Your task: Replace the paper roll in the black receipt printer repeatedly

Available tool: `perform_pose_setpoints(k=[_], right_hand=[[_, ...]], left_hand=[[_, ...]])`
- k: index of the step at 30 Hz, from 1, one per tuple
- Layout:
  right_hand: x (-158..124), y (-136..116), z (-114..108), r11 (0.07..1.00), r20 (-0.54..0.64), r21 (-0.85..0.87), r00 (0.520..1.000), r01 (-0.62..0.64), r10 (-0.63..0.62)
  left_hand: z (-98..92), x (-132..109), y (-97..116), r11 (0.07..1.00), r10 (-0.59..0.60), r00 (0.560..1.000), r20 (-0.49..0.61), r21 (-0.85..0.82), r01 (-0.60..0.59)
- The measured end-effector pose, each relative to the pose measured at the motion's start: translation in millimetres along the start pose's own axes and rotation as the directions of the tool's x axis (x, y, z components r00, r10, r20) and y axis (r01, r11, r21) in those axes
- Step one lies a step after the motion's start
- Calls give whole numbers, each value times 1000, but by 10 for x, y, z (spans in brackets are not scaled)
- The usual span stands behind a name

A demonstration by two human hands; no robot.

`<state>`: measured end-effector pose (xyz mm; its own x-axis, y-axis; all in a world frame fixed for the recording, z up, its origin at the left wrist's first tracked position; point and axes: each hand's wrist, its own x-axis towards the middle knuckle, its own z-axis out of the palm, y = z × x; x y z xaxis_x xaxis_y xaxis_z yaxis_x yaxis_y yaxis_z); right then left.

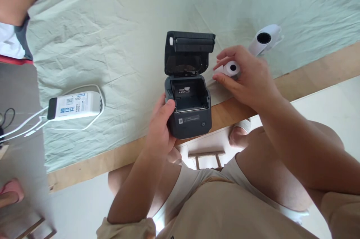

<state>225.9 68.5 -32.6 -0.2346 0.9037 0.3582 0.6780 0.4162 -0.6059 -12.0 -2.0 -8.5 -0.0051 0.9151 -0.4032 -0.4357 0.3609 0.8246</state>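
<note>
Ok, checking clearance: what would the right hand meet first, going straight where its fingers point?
Probably the printer's raised lid, just beyond the right hand and its paper roll; depth is unclear.

Printer (188, 107) at table (112, 160) edge; power bank (74, 105) left; paper roll (232, 68) right; second roll (264, 40) behind it.

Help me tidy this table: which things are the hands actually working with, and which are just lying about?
In use: printer, lid open, gripped by left hand; paper roll held in right hand.
Lying about: second roll on the cloth; power bank.
</note>
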Motion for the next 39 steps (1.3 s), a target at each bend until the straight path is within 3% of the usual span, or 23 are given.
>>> perform_pose_setpoints(k=[8,12,15,18,20,21,22,23,25,26,34,36,39], right_hand=[[6,157,92,993,-65,-70,993,98,-102],[-7,57,74,987,-87,-36,984,156,-158],[-13,-36,-93,974,-219,-117,951,196,-218],[16,61,-362,939,-417,-306,864,160,-283],[47,224,-526,887,-381,-423,851,187,-361],[61,309,-588,887,-342,-418,871,195,-352],[70,383,-633,900,-242,-416,938,131,-249],[76,441,-662,903,-161,-424,976,67,-148],[78,506,-673,901,-56,-431,998,-55,34],[77,521,-661,903,-55,-423,996,-81,63],[108,597,-582,954,-220,-261,971,-149,92],[107,477,-621,977,-316,-197,949,-78,12],[65,78,-618,993,-416,-82,902,87,-114]], left_hand=[[25,5,15,1000,16,1000,-8,14,-16],[27,-10,18,1000,15,1000,9,27,-15],[31,-22,31,1000,-1,1000,-7,15,1],[33,-33,44,1000,-26,1000,-11,7,26],[33,-39,47,999,-29,1000,-11,14,29],[32,-41,46,999,-24,1000,-15,26,24],[32,-43,45,999,-16,1000,-20,43,17],[33,-43,43,998,-7,1000,-25,62,8],[37,-42,39,996,9,999,-30,86,-6],[40,-40,37,996,11,999,-30,86,-8],[72,-32,37,999,-3,999,-53,35,5],[75,-30,38,1000,2,998,-61,24,0],[72,-21,37,999,9,999,-54,40,-7]])
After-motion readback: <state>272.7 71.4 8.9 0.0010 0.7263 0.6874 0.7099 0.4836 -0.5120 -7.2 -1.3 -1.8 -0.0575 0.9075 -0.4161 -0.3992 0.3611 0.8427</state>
